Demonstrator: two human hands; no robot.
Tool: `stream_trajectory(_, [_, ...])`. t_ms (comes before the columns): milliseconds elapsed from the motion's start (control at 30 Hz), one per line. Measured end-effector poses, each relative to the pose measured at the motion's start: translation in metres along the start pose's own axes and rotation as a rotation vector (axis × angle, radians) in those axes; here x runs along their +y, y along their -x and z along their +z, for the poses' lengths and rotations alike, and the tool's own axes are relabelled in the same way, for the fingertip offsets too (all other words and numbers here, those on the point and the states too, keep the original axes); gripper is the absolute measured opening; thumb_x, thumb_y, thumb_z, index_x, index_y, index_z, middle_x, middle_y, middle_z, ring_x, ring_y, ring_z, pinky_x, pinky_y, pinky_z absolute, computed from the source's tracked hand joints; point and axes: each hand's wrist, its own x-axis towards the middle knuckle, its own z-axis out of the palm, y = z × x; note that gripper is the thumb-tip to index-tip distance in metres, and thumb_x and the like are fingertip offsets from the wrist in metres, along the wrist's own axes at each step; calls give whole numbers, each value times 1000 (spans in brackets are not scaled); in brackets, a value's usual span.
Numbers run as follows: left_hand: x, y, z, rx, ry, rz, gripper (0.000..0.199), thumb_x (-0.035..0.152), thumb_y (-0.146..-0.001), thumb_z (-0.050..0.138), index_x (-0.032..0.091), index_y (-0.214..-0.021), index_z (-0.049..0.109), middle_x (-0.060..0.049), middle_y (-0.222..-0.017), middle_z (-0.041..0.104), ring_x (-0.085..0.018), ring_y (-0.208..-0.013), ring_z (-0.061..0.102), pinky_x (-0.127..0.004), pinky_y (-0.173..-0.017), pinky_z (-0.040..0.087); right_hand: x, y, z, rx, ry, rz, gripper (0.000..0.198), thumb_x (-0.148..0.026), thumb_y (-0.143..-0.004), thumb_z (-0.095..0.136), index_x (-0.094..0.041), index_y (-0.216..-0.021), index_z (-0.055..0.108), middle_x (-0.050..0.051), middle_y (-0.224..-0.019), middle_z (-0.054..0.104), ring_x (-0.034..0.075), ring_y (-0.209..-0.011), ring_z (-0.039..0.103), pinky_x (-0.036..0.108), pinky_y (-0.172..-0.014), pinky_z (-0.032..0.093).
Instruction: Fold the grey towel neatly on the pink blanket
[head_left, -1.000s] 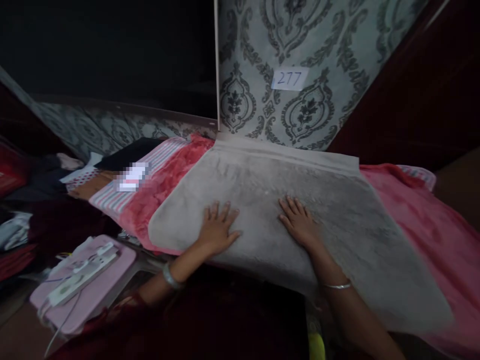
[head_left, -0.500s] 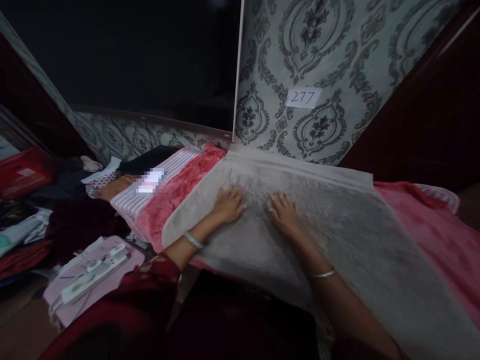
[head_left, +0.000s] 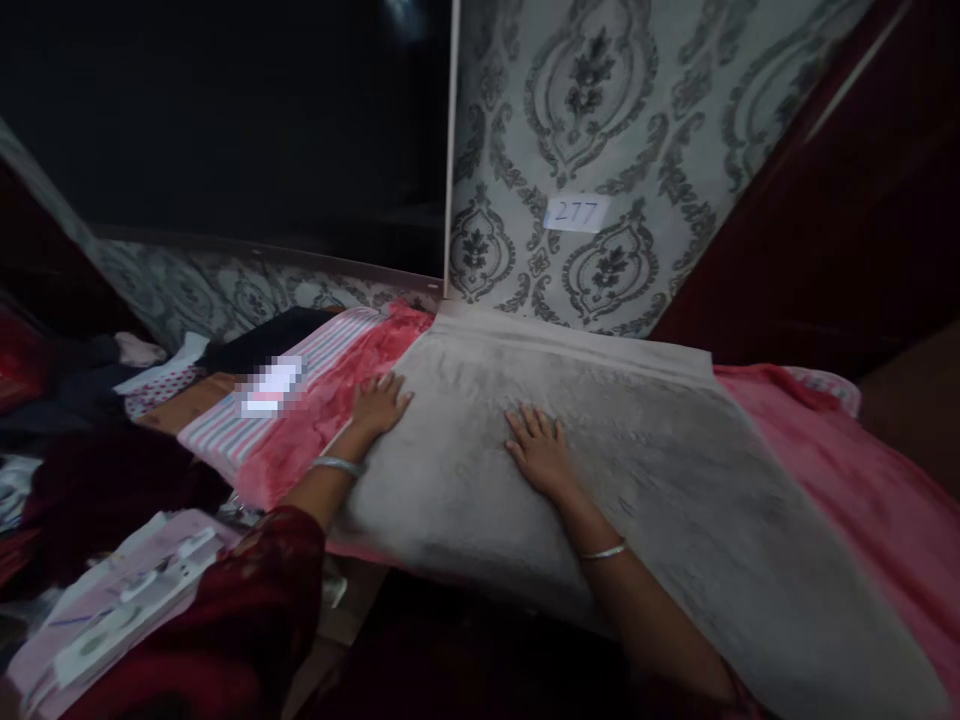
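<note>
carrier: pink-red blanket, striped edge | on it: grey cloth, blurred white item

Hands flat on grey cloth, left at its edge.

And we're in what looks like a home!
Damask wallpaper beyond the right hand, flat-screen television beyond the left hand, clothes heaped farther left.

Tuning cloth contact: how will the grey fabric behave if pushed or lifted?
Likely floppy: the grey fabric shows small creases. Probably grippy rather than slippery, since it looks matte. A push from the right hand, flat on it, may bunch it up, as it seems loosely spread over the pink cloth.
</note>
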Motion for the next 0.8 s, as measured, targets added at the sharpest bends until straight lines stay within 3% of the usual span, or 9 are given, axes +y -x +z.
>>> stream_trajectory(133, [5, -10, -10, -2, -47, -14, 64, 50, -100, 24, 19, -153, 41, -12, -164, 31, -39, -151, 24, -71, -115, 20, -3, -5, -14, -22, -67, -9, 58, -48, -104, 35, -31, -160, 29, 7, -169, 17, 31, -154, 14, 60, -121, 12])
stream_trajectory(200, [32, -18, -14, 48, -69, 54, 66, 51, -99, 23, 16, -152, 43, -15, -164, 31, -40, -151, 22, -73, -114, 20, -4, -5, -25, -32, -104, -24, 60, -51, -104, 36, -31, -160, 28, 7, -169, 15, 32, -154, 13, 61, -121, 12])
stream_trajectory(267, [67, -24, -15, 73, -65, 236, 64, 48, -100, 24, 18, -154, 39, -13, -165, 27, -38, -153, 19, -70, -116, 19, -8, 3, -33, -58, -123, -95, 60, -54, -103, 36, -32, -159, 29, 6, -169, 16, 32, -154, 13, 62, -120, 14])
stream_trajectory(400, [124, -22, -4, 6, -65, 532, 60, 42, -99, 27, 24, -156, 38, -8, -165, 28, -33, -153, 21, -66, -118, 21, -29, 52, -35, -70, -67, -364, 61, -63, -100, 37, -37, -155, 35, 0, -167, 24, 28, -153, 19, 57, -121, 19])
stream_trajectory(500, [132, -20, 10, 71, -71, 552, 62, 41, -99, 25, 20, -155, 40, -11, -163, 32, -35, -151, 27, -66, -117, 25, -29, 97, -33, -8, -56, -522, 57, -67, -99, 35, -45, -152, 36, -11, -165, 28, 16, -153, 21, 42, -124, 20])
stream_trajectory(567, [127, -23, 16, 123, -63, 566, 62, 41, -98, 25, 19, -153, 43, -12, -162, 36, -36, -150, 29, -65, -116, 26, -6, 117, -40, 15, -116, -526, 53, -61, -101, 37, -42, -150, 41, -10, -161, 36, 12, -151, 25, 33, -122, 24])
stream_trajectory(633, [124, -26, 16, 141, -48, 573, 62, 41, -97, 27, 19, -152, 46, -13, -160, 38, -37, -148, 32, -66, -115, 28, 35, 127, -53, 44, -184, -365, 51, -52, -103, 42, -31, -150, 46, -1, -159, 42, 15, -150, 29, 34, -121, 25])
stream_trajectory(700, [129, -27, 10, 115, -47, 549, 62, 42, -97, 27, 18, -150, 48, -14, -159, 40, -39, -147, 34, -66, -114, 30, 84, 130, -66, 92, -212, -59, 52, -43, -104, 43, -21, -152, 45, 9, -160, 40, 21, -149, 30, 40, -122, 24])
stream_trajectory(800, [161, -20, -5, 57, -80, 501, 64, 46, -98, 26, 14, -147, 51, -19, -155, 44, -40, -145, 37, -66, -112, 32, 145, 129, -73, 121, -170, 385, 56, -37, -105, 40, -18, -158, 35, 14, -163, 31, 25, -152, 25, 46, -121, 24])
